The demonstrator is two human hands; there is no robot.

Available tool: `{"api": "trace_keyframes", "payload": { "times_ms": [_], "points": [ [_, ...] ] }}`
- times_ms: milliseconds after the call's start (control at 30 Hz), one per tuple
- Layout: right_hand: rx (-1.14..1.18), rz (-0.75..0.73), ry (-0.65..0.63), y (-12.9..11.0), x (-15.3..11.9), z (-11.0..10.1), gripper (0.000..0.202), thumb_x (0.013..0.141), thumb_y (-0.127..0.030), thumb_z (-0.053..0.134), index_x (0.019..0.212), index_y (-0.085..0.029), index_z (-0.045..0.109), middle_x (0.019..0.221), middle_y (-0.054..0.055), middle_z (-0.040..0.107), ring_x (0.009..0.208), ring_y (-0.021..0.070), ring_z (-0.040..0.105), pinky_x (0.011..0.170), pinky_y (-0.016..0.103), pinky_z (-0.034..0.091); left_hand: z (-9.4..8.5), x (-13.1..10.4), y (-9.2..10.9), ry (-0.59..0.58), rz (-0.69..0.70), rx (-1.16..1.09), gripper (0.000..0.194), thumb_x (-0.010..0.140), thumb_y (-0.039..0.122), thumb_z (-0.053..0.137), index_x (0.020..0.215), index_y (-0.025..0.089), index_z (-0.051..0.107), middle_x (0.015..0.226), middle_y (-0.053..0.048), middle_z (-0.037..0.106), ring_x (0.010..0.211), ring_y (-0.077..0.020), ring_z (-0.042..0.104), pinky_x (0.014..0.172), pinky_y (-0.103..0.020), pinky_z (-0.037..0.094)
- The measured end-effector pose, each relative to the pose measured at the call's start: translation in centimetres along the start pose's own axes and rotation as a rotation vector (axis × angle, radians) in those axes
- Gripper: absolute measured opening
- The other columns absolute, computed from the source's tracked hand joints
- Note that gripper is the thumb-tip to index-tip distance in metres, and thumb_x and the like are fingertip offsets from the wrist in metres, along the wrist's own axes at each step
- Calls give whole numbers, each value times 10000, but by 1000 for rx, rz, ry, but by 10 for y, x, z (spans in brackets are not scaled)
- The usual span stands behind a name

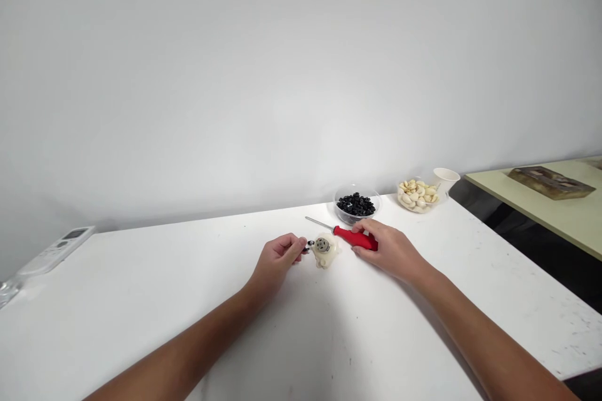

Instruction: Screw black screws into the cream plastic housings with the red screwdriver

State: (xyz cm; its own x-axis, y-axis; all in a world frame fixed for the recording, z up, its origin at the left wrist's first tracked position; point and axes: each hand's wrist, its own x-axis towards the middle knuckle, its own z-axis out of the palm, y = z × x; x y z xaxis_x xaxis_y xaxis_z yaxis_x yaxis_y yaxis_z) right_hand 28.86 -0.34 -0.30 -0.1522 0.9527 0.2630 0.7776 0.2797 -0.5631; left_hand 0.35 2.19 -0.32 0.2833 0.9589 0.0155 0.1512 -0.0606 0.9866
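At the far left, crumpled clear plastic (7, 291) lies near a white, oblong remote control (59, 250) with a dark display; both rest on the white tabletop (188, 288). Your left hand (279, 255) pinches, thumb against forefinger, a small dark piece (305, 248) at the left side of the cream plastic housing with a round, grey metal face (325, 259). That housing sits between your hands, near the middle of the table. Just beyond it is the slim metal-shafted screwdriver with a red handle (345, 235), tip pointing left; your right hand (392, 249) has its fingers and thumb closed about the handle's rear. Whether the handle is lifted, you cannot tell from here. Steady the housing by its body rather than that small piece, and keep the shaft in line with whatever you turn. Behind stand a clear bowl (377, 205) of black chunks (356, 204), a clear bowl (412, 208) of pale, shell-like pieces (418, 191) and a white cup (446, 178). Rightmost, a brown patterned box (550, 183) lies on a pale green table (559, 216). No brand or lettering is readable, even on the remote.
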Motion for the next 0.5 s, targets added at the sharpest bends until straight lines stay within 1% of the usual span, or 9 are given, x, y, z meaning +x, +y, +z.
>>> {"api": "trace_keyframes", "payload": {
  "times_ms": [100,200,300,400,433,500],
  "points": [
    [13,13,-34,-1,-1,2,242,835,-256,685,1068,-304,639,976,-43,721,718,163,633,647,296,466,-1,0,-2,-28,6,-3,357,960,458,645,735,182,620,690,29,562,682,-135,470,675,-252,376],
    [-8,-19,-22,-1,-1,3,232,835,-271,712,1053,-294,635,984,-21,711,773,188,648,660,308,475,-2,1,-4,-65,15,-18,292,937,419,681,773,179,662,712,24,592,692,-132,477,666,-247,370],
    [23,-91,70,-4,-1,1,170,870,-285,717,1033,-285,667,1031,17,699,874,218,658,704,332,498,-2,1,-7,-77,19,-32,266,912,419,720,803,179,695,714,20,614,686,-130,484,650,-242,365],
    [165,-171,170,-15,-3,0,86,937,-293,685,1021,-278,689,1043,40,684,911,220,652,765,354,523,-2,0,-9,-83,8,-33,276,890,443,750,817,177,729,727,5,646,694,-135,511,656,-246,380],
    [204,-208,178,-20,-4,1,87,947,-296,687,1032,-277,695,1040,44,680,927,221,648,793,363,528,-2,0,-10,-88,9,-29,280,882,450,760,825,177,743,737,-2,659,698,-138,520,660,-249,387],
    [241,-297,142,-31,-6,5,141,941,-304,720,1080,-283,709,1054,51,679,987,234,637,859,389,531,-3,0,-10,-105,30,-5,279,869,458,775,854,180,776,747,-13,679,703,-144,536,666,-255,399]
  ]
}}
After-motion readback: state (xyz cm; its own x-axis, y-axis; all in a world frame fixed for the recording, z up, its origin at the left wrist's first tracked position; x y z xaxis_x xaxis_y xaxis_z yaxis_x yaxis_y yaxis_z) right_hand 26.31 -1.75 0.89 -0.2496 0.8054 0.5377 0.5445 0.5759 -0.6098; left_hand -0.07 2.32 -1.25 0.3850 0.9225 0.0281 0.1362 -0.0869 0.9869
